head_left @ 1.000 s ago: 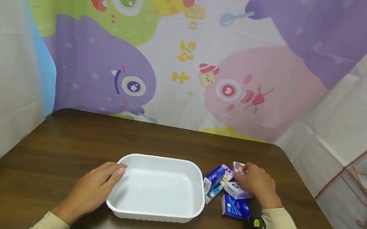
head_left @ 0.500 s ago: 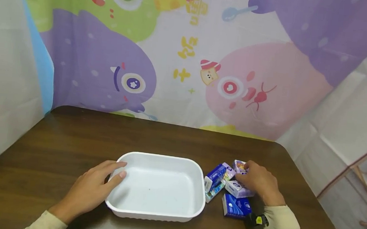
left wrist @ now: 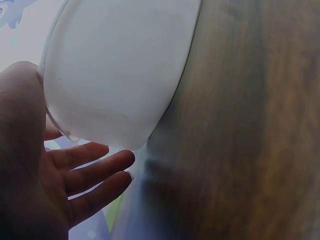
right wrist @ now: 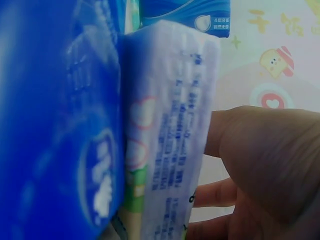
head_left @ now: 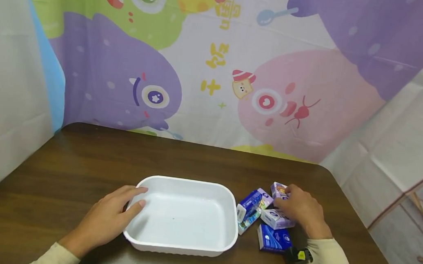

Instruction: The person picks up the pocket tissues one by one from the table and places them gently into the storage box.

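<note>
My left hand rests at the left side of a white plastic tray, thumb and index finger reaching over its rim. In the left wrist view, the other fingers are loosely straight at the outer wall. My right hand pinches a small purple-and-white tissue pack with a cartoon print, partly hidden by the fingers. Just in front lies a lavender tissue pack, which blocks much of the right wrist view together with a blue tissue pack.
Between the tray and my right hand, another blue tissue pack leans on a lavender pack and a teal patterned pack. A brown wooden table carries everything. A cartoon-printed cloth hangs behind it.
The cartoon-print tissue pack has shifted slightly away and turned a little in my right hand. My left hand stays at the tray, its thumb slightly shifted. The head view has tilted slightly.
</note>
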`<state>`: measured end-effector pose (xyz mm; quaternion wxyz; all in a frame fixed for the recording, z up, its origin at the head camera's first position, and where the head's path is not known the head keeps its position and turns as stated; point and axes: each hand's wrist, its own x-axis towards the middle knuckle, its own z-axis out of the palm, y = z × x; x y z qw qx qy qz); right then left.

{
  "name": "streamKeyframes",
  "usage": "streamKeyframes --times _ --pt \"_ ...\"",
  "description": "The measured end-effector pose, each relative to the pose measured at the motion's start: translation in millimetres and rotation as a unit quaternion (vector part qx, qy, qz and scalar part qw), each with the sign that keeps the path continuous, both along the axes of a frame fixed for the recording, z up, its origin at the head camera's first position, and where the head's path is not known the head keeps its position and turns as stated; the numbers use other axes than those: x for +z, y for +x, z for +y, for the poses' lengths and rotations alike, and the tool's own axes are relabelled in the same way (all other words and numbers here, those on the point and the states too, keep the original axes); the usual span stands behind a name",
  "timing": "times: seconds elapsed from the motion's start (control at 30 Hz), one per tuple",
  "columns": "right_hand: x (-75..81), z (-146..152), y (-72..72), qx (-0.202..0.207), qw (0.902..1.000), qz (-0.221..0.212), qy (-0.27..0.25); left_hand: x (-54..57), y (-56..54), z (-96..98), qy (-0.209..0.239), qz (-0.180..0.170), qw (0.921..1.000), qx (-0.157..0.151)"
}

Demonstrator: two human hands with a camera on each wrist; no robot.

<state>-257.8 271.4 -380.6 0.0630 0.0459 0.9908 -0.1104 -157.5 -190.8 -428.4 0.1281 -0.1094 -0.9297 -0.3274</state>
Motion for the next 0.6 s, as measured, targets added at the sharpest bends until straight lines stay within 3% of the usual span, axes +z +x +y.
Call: streamKeyframes --times 0.37,0.6 --pt "8.9 -3.0 1.7 -0.011 0.9997 0.012 -0.020 0.0 -1.3 -2.5 0.003 0.006 1.0000 -0.005" --pt "11.0 -6.0 5.3 -0.016 0.9974 0.065 -0.026 -2.1 -0.6 -2.6 0.006 0.008 0.9999 -0.006"
